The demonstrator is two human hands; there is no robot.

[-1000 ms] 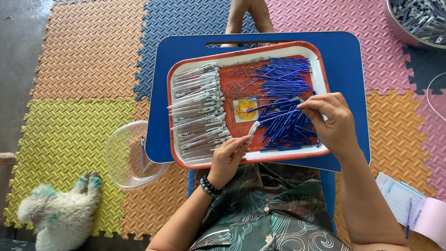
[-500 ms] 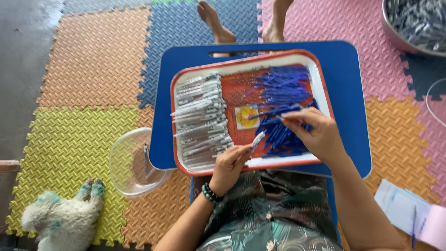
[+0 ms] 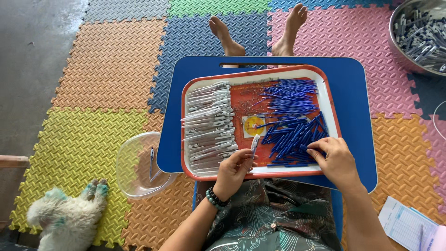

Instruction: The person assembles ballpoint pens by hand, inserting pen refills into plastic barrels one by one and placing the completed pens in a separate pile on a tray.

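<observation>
While the left hand (image 3: 234,169) holds one clear pen barrel (image 3: 254,145) upright at the near edge of the red tray (image 3: 260,70), the right hand (image 3: 335,160) has dropped back onto the blue refills (image 3: 292,125), fingers spread narrow over the pile's near end, no refill clearly pinched yet.

Head view, vs a sec ago: the right hand had a refill lifted toward the barrel; now it lies flat on the heap at the tray's near right corner, so that refill is either already in or let go, can't tell which. The left hand's grip on the barrel is unchanged, tip pointing away from the body. My read: one pen's insert step is over and the hand is picking the next refill.

Left half of the tray: a row of clear barrels (image 3: 209,123). Left of the tray, off the blue lap table (image 3: 357,93), a clear plastic bowl (image 3: 134,165) w/ a pen inside. Far right of the tray, a metal basin (image 3: 418,35) of more pens.
</observation>
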